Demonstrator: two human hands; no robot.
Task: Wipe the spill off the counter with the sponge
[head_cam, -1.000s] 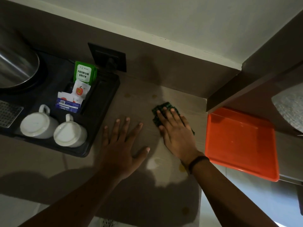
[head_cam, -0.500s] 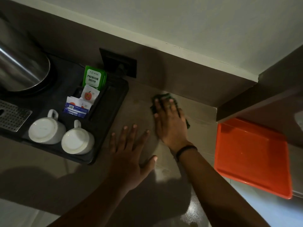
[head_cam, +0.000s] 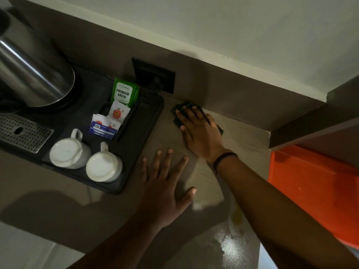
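Note:
A dark green sponge [head_cam: 177, 112] lies flat on the beige counter [head_cam: 169, 133], up against the back wall near the socket. My right hand [head_cam: 198, 131] presses on top of it with fingers spread, hiding most of it. My left hand [head_cam: 165, 183] rests palm down on the counter nearer to me, fingers apart, holding nothing. A yellowish spot of spill [head_cam: 237, 218] shows beside my right forearm, and a wet shiny patch [head_cam: 227, 247] lies near the counter's front.
A black tray [head_cam: 136, 152] at the left holds two upturned white cups [head_cam: 87, 156], tea sachets [head_cam: 124, 92] and a steel kettle [head_cam: 33, 68]. An orange tray [head_cam: 314, 189] lies at the right. A wall socket [head_cam: 153, 74] sits just behind the sponge.
My right hand has pushed the sponge away from me and leftward, up to the back wall near the socket. My left hand has stayed flat on the counter.

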